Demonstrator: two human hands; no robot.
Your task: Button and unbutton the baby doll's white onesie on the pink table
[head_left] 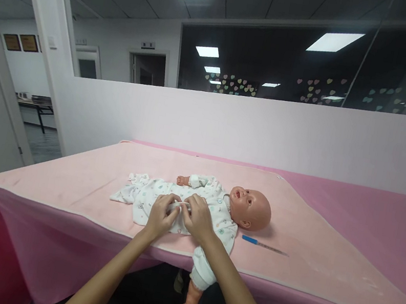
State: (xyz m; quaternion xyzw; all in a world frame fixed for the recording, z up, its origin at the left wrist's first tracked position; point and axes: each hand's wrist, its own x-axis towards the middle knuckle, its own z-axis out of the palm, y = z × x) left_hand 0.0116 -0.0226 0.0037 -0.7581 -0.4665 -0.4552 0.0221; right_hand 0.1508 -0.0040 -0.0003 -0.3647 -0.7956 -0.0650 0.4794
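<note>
1. The left hand (163, 215) is curled in, its thumb and fingers pinched together at a small pale piece (175, 206); whether this is part of the clothing or separate, I cannot tell.
2. The right hand (197, 218) closes from the other side, thumb and fingertips nearly meeting on the same pale piece. The two hands are just beside each other, both low over the doll's middle.
3. Under them lies one doll (217, 204) on its back, head to the right. It is contained in a single white garment (152, 195) with small prints, the leg ends lying flat to the left.
4. Two doll arms show: the far arm (183, 181) rests on the cloth beyond the body; the near arm (191, 300) hangs over the table's front edge.
5. Near the doll's head lies one slim stick (265, 246) with a blue end, its thin tip pointing right.
6. Doll and stick lie on one pale peach sheet (78, 172), spread over a pink cloth (386, 240) that drapes down in front.
7. Beyond are a white wall (231, 125), dark glass with heart stickers, and two framed plaques through the doorway at left.
</note>
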